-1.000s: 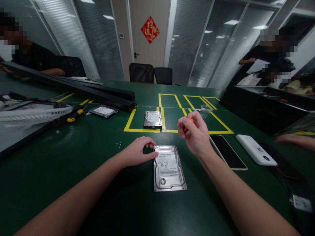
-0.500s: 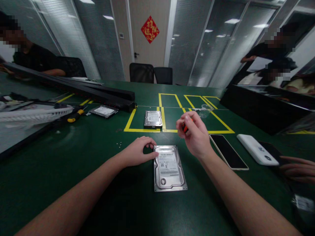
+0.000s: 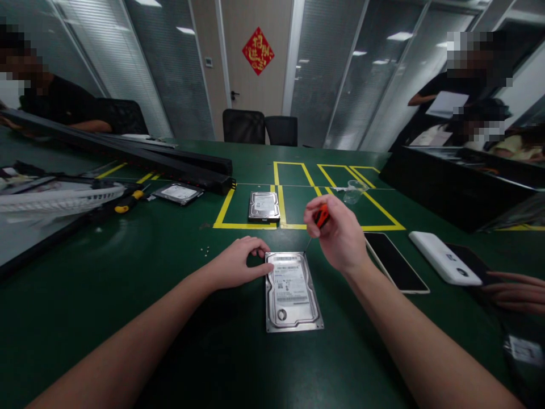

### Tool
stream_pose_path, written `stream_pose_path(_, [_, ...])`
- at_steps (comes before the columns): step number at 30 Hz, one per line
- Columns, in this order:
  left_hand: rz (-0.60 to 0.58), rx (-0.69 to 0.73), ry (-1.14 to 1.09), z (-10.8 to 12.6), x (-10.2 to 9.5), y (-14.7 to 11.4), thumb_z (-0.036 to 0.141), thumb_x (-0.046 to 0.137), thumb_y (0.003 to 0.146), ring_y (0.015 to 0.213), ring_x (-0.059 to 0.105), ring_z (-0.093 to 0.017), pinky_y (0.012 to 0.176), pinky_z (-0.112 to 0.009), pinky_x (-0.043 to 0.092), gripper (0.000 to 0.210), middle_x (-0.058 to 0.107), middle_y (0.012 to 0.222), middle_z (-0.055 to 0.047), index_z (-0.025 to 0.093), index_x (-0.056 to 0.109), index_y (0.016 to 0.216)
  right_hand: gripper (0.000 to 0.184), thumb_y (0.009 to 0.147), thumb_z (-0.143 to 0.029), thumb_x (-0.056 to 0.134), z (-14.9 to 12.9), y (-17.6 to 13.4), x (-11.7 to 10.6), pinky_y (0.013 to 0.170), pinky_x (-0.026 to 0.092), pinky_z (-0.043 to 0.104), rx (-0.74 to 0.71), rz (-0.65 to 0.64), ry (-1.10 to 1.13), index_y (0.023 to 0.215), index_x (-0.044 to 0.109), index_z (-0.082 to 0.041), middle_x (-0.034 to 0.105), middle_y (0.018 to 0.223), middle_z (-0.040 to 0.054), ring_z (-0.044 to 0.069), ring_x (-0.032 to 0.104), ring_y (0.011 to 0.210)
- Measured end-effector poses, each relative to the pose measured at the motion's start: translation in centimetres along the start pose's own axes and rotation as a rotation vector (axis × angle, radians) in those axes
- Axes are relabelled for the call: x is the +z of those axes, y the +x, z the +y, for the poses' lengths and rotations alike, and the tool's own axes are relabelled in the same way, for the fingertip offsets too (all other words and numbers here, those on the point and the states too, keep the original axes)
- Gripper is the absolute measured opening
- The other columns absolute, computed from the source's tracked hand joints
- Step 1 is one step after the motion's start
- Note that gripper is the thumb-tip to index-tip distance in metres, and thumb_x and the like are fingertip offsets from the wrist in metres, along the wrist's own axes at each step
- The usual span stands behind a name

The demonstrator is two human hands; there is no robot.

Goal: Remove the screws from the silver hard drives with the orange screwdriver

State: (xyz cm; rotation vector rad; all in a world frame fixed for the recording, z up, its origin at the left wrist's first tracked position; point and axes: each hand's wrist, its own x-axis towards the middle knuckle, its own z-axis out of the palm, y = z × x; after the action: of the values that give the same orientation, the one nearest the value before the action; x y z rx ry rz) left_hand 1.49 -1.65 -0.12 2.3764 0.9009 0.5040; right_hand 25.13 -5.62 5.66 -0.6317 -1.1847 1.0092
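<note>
A silver hard drive (image 3: pixel 293 292) with a white label lies flat on the green table in front of me. My left hand (image 3: pixel 240 261) steadies it at the far left corner, thumb on its top edge and fingers curled beside it. In my right hand (image 3: pixel 334 230) is a screwdriver (image 3: pixel 322 216) with an orange and black handle. Its thin shaft slants down to the drive's far right corner, where the tip meets or nearly meets the corner screw spot; the exact contact is too small to tell.
Beyond stands a second hard drive (image 3: pixel 264 205) inside yellow tape, and another drive (image 3: pixel 179 193) lies left. Nearby are a yellow-black screwdriver (image 3: pixel 130 201), small screws (image 3: pixel 205 250), a clear cup (image 3: pixel 354 192), a phone (image 3: pixel 395 262), a white device (image 3: pixel 445 258) and a black case (image 3: pixel 462 190). Another person's hand (image 3: pixel 515 291) rests right.
The screwdriver's handle has turned slightly in my right hand, showing more orange, and its tip stays by the far right corner. My left hand and the drive have kept their places.
</note>
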Motion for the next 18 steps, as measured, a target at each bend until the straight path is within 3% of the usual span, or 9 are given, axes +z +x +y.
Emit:
stream_pose_path(3, [-0.007,-0.005,0.006,0.11,-0.12,0.04,0.049,0.069,0.089,0.097,0.062,-0.023,0.086,-0.036,0.048,0.034,0.068,0.103,-0.006,0.020,0.068,0.108,0.034,0.101,-0.040,0.051,-0.01,0.06,-0.19,0.054,0.039,0.029,0.005,0.006,-0.016,0.084,0.069,-0.017,0.068,0.077,0.0052,0.013,0.054,0.058])
stream_pose_path(6, [-0.011,-0.012,0.005,0.15,-0.17,0.10,0.049,0.069,0.089,0.097,0.062,-0.023,0.086,-0.036,0.048,0.035,0.068,0.104,-0.006,0.021,0.068,0.109,0.017,0.096,-0.033,0.064,0.11,0.03,-0.27,0.059,0.044,0.028,0.002,0.045,-0.033,0.085,0.063,-0.021,0.071,0.085,0.0031,0.013,0.062,0.064])
stream_pose_path(9, [-0.008,-0.013,0.006,0.16,-0.15,0.08,0.049,0.069,0.089,0.098,0.062,-0.023,0.086,-0.036,0.048,0.035,0.068,0.105,-0.006,0.021,0.068,0.109,0.018,0.092,-0.030,0.071,0.16,-0.03,-0.13,0.054,0.039,0.027,0.006,0.053,-0.001,0.087,0.055,-0.025,0.072,0.082,-0.0011,0.012,0.057,0.056])
stream_pose_path(11, [-0.011,-0.014,0.007,0.17,-0.12,0.05,0.049,0.069,0.089,0.098,0.062,-0.023,0.086,-0.036,0.048,0.035,0.068,0.104,-0.006,0.020,0.068,0.109,0.014,0.095,-0.035,0.067,0.11,-0.03,-0.05,0.051,0.035,0.026,0.004,0.036,0.014,0.091,0.058,-0.025,0.070,0.078,-0.0007,0.011,0.051,0.052])
stream_pose_path(13, [-0.014,-0.014,0.004,0.15,-0.09,0.02,0.050,0.069,0.089,0.097,0.062,-0.023,0.086,-0.036,0.048,0.035,0.068,0.104,-0.005,0.020,0.068,0.109,0.023,0.099,-0.043,0.057,0.04,0.02,-0.05,0.051,0.034,0.027,0.007,0.022,0.018,0.092,0.064,-0.022,0.068,0.076,0.0019,0.012,0.049,0.053])
stream_pose_path(15, [-0.009,-0.007,0.002,0.06,-0.06,0.02,0.049,0.069,0.089,0.097,0.062,-0.023,0.086,-0.035,0.048,0.035,0.068,0.104,-0.005,0.020,0.068,0.109,0.033,0.100,-0.045,0.053,0.01,0.08,-0.15,0.052,0.036,0.028,0.007,0.023,-0.001,0.087,0.068,-0.019,0.067,0.076,0.0036,0.012,0.050,0.055])
stream_pose_path(18, [-0.001,0.002,0.002,-0.10,-0.03,0.04,0.050,0.069,0.089,0.097,0.062,-0.023,0.086,-0.035,0.048,0.035,0.068,0.104,-0.005,0.021,0.068,0.109,0.023,0.097,-0.038,0.061,0.09,0.10,-0.27,0.056,0.041,0.028,0.001,0.045,-0.040,0.083,0.065,-0.020,0.069,0.083,0.0032,0.013,0.057,0.061])
